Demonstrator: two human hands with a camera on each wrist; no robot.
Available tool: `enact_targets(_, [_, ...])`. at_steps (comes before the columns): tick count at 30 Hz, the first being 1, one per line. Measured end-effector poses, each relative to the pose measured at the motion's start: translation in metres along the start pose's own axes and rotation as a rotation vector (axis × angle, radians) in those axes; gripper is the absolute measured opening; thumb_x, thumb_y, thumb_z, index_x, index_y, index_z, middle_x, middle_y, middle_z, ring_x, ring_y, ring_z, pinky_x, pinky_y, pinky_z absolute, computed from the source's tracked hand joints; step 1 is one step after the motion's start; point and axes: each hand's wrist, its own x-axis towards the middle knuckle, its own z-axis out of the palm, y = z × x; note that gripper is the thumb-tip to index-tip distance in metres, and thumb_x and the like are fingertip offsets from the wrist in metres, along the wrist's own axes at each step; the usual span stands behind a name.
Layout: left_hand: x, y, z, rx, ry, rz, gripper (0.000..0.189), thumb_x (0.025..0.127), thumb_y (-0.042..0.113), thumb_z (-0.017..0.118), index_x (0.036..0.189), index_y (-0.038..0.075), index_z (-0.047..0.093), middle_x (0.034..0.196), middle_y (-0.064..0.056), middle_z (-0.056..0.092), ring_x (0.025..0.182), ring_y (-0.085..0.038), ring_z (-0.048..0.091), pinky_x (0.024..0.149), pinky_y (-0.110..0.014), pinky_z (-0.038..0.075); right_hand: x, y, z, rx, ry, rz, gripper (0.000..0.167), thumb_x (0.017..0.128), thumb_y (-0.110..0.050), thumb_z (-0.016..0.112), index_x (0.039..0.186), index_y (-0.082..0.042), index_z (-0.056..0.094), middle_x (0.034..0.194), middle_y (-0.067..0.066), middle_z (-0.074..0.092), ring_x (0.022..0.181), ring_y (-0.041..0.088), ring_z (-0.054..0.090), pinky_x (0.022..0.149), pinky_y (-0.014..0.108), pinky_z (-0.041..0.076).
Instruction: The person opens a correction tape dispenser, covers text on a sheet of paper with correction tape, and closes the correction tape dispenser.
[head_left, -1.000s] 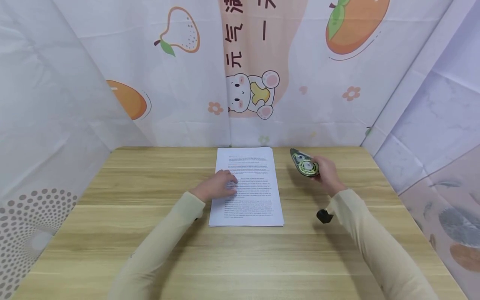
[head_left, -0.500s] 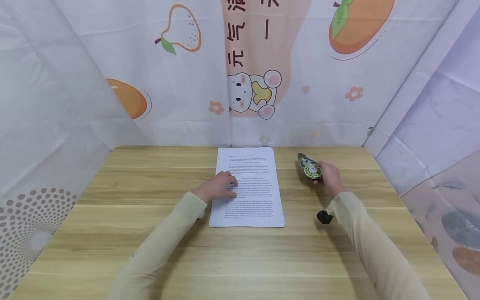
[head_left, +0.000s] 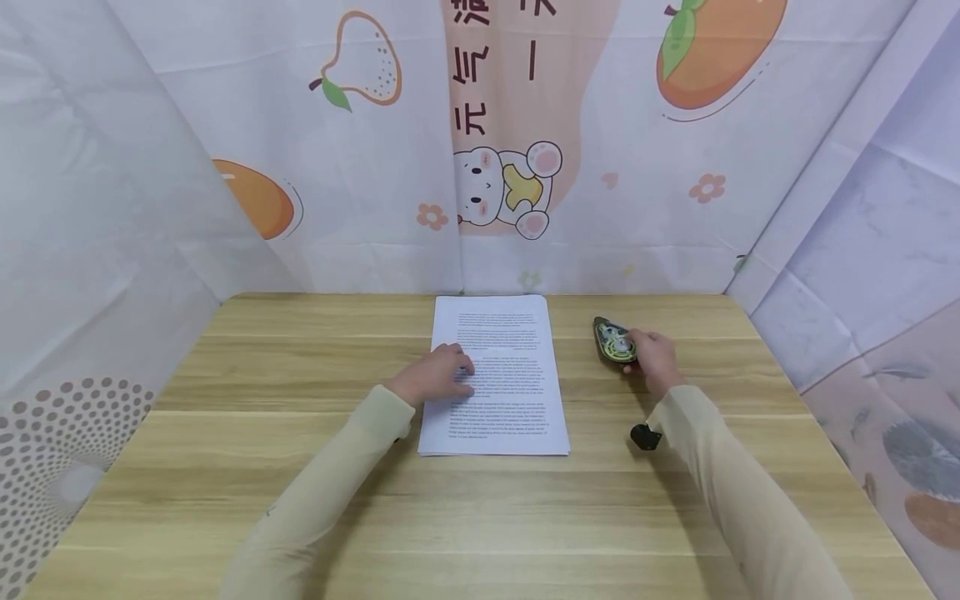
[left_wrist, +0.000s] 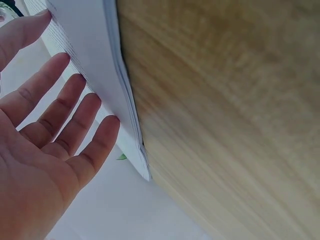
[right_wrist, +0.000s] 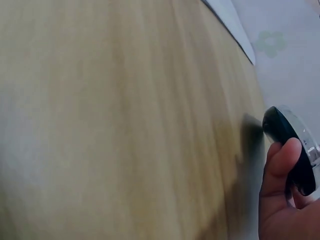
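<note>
A stack of printed paper sheets lies on the wooden table, its text side up. My left hand rests on the stack's left side, fingers spread and relaxed. In the left wrist view, the fingertips touch the top sheet near the layered edge. To the right of the paper, my right hand holds a teardrop-shaped correction tape, dark with a green gear pattern. In the right wrist view the thumb presses the black side of the correction tape, whose clear cover faces away; part is cut off by the frame.
The wooden table reaches back to a white curtain with fruit and bear prints. Curtains also hang at both sides. A small black device sits at my right wrist.
My right hand has moved the correction tape slightly right and toward me, lowering it closer to the table. The left hand and paper have stayed put.
</note>
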Motion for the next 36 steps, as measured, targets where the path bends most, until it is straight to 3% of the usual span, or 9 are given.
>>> enact_targets(8, [-0.0013, 0.002, -0.0008, 0.004, 0.004, -0.007, 0.033, 0.08, 0.027, 0.071, 0.106, 0.008, 0.068, 0.111, -0.008, 0.059, 0.103, -0.023, 0.051, 0.094, -0.037, 0.041, -0.0022, 0.0041, 0.0001, -0.144, 0.012, -0.047, 0.052, 0.091, -0.021, 0.042, 0.136, 0.004, 0.04, 0.12, 0.018, 0.047, 0.055, 0.007, 0.054, 0.051, 0.023, 0.052])
enact_targets(12, [-0.0021, 0.0036, -0.002, -0.015, 0.002, -0.025, 0.031, 0.081, 0.026, 0.071, 0.106, 0.007, 0.069, 0.113, -0.008, 0.059, 0.106, -0.024, 0.051, 0.096, -0.037, 0.041, -0.0045, 0.0021, -0.001, -0.304, 0.041, -0.086, 0.052, 0.094, -0.028, 0.04, 0.136, 0.001, 0.043, 0.13, 0.022, 0.047, 0.08, 0.015, 0.057, 0.06, 0.023, 0.05])
enact_targets(16, [-0.0021, 0.0035, -0.0019, -0.012, 0.0, -0.026, 0.031, 0.081, 0.026, 0.07, 0.106, 0.007, 0.069, 0.114, -0.009, 0.059, 0.107, -0.024, 0.051, 0.097, -0.038, 0.041, -0.0066, -0.0005, -0.0008, -0.436, 0.056, -0.108, 0.052, 0.094, -0.03, 0.038, 0.136, 0.001, 0.044, 0.134, 0.023, 0.046, 0.106, 0.025, 0.049, 0.074, 0.026, 0.044])
enact_targets(25, [-0.0024, 0.0041, -0.0028, -0.016, 0.007, -0.009, 0.032, 0.08, 0.026, 0.071, 0.106, 0.007, 0.069, 0.111, -0.009, 0.059, 0.103, -0.024, 0.051, 0.095, -0.037, 0.041, -0.0076, 0.0009, -0.0034, -0.546, 0.043, -0.139, 0.054, 0.096, -0.028, 0.032, 0.137, 0.006, 0.04, 0.139, 0.027, 0.042, 0.122, 0.035, 0.042, 0.101, 0.045, 0.039])
enact_targets(36, [-0.0037, 0.0037, -0.003, -0.021, 0.021, -0.012, 0.031, 0.079, 0.026, 0.072, 0.105, 0.009, 0.069, 0.097, -0.007, 0.057, 0.088, -0.019, 0.047, 0.083, -0.034, 0.041, -0.0075, 0.0026, -0.004, -0.594, 0.022, -0.165, 0.054, 0.098, -0.028, 0.029, 0.138, 0.007, 0.038, 0.14, 0.029, 0.038, 0.125, 0.038, 0.041, 0.1, 0.048, 0.039])
